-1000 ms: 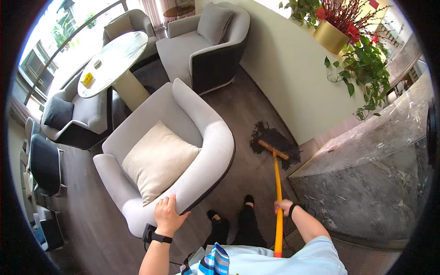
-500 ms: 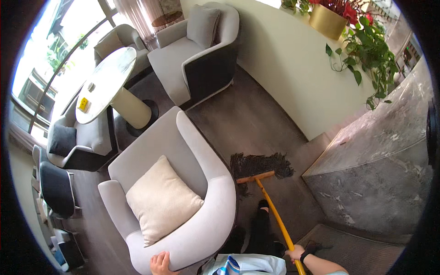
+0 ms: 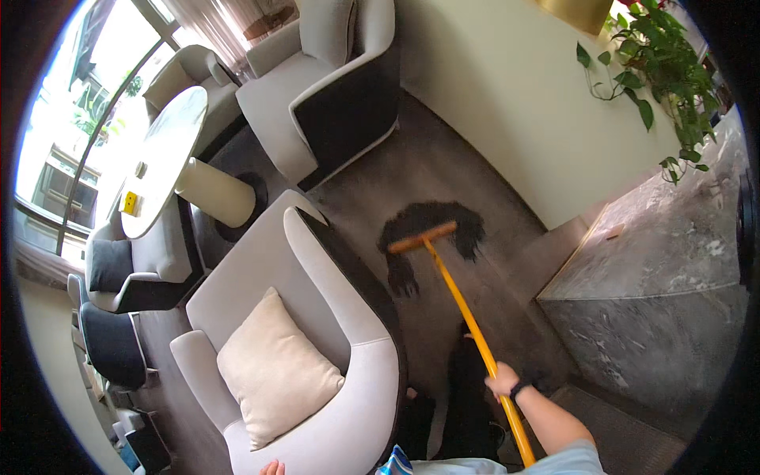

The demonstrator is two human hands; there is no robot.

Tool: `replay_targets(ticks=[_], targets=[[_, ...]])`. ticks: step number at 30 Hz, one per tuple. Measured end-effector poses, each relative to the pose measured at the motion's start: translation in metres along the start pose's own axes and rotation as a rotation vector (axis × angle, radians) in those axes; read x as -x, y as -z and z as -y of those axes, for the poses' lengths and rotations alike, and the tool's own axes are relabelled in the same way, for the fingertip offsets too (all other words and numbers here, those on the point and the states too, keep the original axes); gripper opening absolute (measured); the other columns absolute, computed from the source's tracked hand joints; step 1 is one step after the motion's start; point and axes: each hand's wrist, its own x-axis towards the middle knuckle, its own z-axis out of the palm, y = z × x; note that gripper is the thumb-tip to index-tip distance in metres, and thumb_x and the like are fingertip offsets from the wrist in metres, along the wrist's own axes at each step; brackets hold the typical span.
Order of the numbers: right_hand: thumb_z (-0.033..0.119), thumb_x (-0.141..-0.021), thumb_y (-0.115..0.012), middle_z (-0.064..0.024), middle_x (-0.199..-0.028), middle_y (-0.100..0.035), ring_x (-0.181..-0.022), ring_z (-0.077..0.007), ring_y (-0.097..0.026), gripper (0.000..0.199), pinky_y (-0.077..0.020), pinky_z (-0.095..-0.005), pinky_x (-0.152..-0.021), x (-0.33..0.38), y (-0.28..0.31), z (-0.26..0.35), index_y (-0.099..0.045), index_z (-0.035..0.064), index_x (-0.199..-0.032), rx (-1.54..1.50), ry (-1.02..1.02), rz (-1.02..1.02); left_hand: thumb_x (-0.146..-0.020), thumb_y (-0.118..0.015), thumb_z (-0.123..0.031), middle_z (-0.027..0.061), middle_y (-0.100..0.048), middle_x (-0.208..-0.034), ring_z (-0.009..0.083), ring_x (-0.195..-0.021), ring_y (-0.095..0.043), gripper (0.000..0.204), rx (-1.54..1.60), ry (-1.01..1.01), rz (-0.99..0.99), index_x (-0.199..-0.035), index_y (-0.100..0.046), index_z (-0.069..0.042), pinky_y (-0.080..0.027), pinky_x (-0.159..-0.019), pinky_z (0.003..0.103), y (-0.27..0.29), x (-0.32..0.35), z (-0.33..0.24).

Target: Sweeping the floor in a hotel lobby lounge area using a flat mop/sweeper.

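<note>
My right hand (image 3: 502, 381) is closed around the yellow handle of a mop (image 3: 459, 297), at the lower right of the head view. The handle slants up and away to an orange crossbar, and dark strands fan out around it on the floor. Beside the mop stands a light grey armchair (image 3: 370, 388) with a cream cushion (image 3: 277, 368) on its seat. At the lower edge, the fingertips of my left hand (image 3: 272, 469) show against the back of this armchair, stretched out and holding nothing; the rest of that hand is cut off.
A cream half wall (image 3: 475, 103) with a trailing plant (image 3: 661, 79) runs along the right, meeting a grey marble-patterned block (image 3: 641, 317). Further left stand an oval pedestal table (image 3: 170, 150), another armchair (image 3: 344, 111) and several more seats. My legs and the dark floor are below.
The mop head has moved forward and slightly left, its strands now curving round the crossbar. My right hand has gone forward with the handle. My left hand has slipped lower, mostly out of view.
</note>
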Motion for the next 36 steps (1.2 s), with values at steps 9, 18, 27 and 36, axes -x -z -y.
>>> replay_targets(ticks=[9,18,27,36], targets=[[0.034,-0.079,-0.047,-0.0101,-0.045,-0.049,-0.036,-0.0215,-0.051,0.038,-0.04,-0.0331,-0.035,-0.215,0.031,0.181,-0.048,-0.0042,-0.074,-0.079,0.212,-0.183,-0.04,-0.073,-0.004,0.0188,-0.032,-0.123,0.033,-0.115,-0.028,0.096,0.054,0.396,-0.038,-0.123,-0.026,-0.005,-0.025,-0.096,0.04,0.02,-0.022,-0.051],[0.041,-0.084,-0.035,-0.0128,-0.05,-0.049,-0.037,-0.0243,-0.05,0.044,-0.0402,-0.034,-0.036,-0.283,0.102,0.019,-0.047,-0.0018,-0.088,0.159,0.127,-0.359,-0.048,-0.062,0.004,0.0221,-0.03,-0.124,0.0343,-0.117,-0.026,0.085,0.098,0.514,-0.086,-0.124,-0.025,-0.003,-0.021,-0.097,0.041,0.026,-0.028,-0.074],[0.038,-0.081,-0.042,-0.0131,-0.057,-0.053,-0.053,-0.027,-0.054,0.04,-0.0408,-0.0385,-0.051,-0.048,0.038,-0.219,-0.052,0.0014,-0.068,0.139,-0.277,-0.437,-0.05,-0.061,0.001,0.025,-0.023,-0.126,0.0387,-0.117,-0.021,0.086,0.218,0.603,-0.3,-0.126,-0.021,-0.003,-0.016,-0.098,0.045,-0.009,-0.013,-0.077],[0.037,-0.082,-0.042,-0.0095,-0.045,-0.045,-0.038,-0.0257,-0.049,0.038,-0.038,-0.0362,-0.036,-0.07,0.044,-0.212,-0.046,0.0033,-0.064,-0.127,-0.18,-0.389,-0.052,-0.052,0.007,0.0257,-0.011,-0.13,0.0408,-0.119,-0.013,0.088,0.247,0.728,-0.295,-0.129,-0.012,-0.005,-0.013,-0.097,0.046,-0.001,-0.023,-0.108]])
